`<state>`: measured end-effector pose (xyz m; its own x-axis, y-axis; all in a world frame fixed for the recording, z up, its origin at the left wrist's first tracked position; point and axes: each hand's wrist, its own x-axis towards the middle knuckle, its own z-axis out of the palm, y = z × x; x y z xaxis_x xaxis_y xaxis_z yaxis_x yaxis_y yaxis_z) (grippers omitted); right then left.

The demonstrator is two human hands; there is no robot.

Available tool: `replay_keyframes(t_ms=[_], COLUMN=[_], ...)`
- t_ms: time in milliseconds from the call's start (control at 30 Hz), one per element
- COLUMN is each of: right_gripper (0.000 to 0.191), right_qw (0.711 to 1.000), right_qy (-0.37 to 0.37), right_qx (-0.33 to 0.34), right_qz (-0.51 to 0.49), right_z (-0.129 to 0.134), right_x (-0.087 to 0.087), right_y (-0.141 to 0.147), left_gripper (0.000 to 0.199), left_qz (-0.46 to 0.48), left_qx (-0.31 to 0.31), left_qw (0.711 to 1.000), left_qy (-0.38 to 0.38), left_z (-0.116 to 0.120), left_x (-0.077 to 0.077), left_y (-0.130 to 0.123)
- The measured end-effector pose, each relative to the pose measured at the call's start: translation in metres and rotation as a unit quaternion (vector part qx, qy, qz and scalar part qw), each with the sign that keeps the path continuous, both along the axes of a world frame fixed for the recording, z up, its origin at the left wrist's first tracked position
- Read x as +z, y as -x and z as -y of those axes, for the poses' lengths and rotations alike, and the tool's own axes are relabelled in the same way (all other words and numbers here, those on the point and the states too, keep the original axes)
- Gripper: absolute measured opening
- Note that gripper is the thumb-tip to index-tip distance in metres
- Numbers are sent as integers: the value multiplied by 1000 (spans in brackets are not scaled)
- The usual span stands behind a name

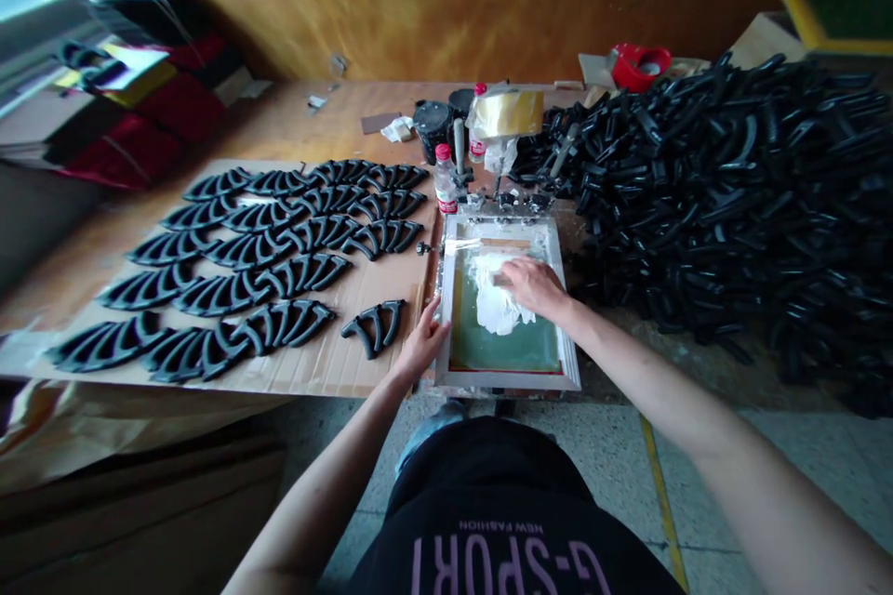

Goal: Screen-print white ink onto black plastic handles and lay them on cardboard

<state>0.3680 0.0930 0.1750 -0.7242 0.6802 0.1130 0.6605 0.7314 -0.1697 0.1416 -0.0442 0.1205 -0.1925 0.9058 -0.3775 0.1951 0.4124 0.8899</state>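
An aluminium-framed printing screen (pixel 568 344) with green mesh lies at the front edge of the bench. White ink (pixel 497 309) is smeared thickly over the middle of its mesh. My right hand (pixel 536 286) is closed around a small squeegee (pixel 500 280), mostly hidden by the fingers, and it sits in the ink. At the frame's left side rests my left hand (pixel 423 344), thumb apart from the fingers, touching the edge. Rows of curved black plastic handles (pixel 279 270) lie on cardboard to the left, with a short group (pixel 375 327) nearest my left hand.
A large heap of black handles (pixel 726 195) covers the right of the bench. Behind the screen stand a red-capped bottle (pixel 445 181), a black tub (pixel 433 125) and a roll of tape (pixel 513 112). A red tape dispenser (pixel 640 67) sits farther back. Boxes (pixel 160 121) are stacked at left.
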Motion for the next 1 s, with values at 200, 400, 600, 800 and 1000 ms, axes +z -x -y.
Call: replay_keyframes(t_ms=[200,400,600,800,1000], right_gripper=[17,22,15,58,43], right_qw=[981,992,990,992,940], right_qy=[17,-51,-3,-11,-45], right_qx=[192,109,116,-56,-268], right_qz=[8,-26,-82,-116,-206], right_z=[34,44,53,-42,-102], right_x=[8,-5,-6,43,45], right_y=[-40,-22,-26,-4,-88], left_gripper=[72,73,74,76,52], left_qz=[18,4,-1,74,140], left_qx=[20,-8,-21,-18,60], left_qw=[1000,1000,1000,997,971], left_qy=[7,0,-4,-19,-184], left_z=[1,2,2,1,-35], left_x=[-3,-8,-3,59,144], left_y=[-2,2,3,7,1])
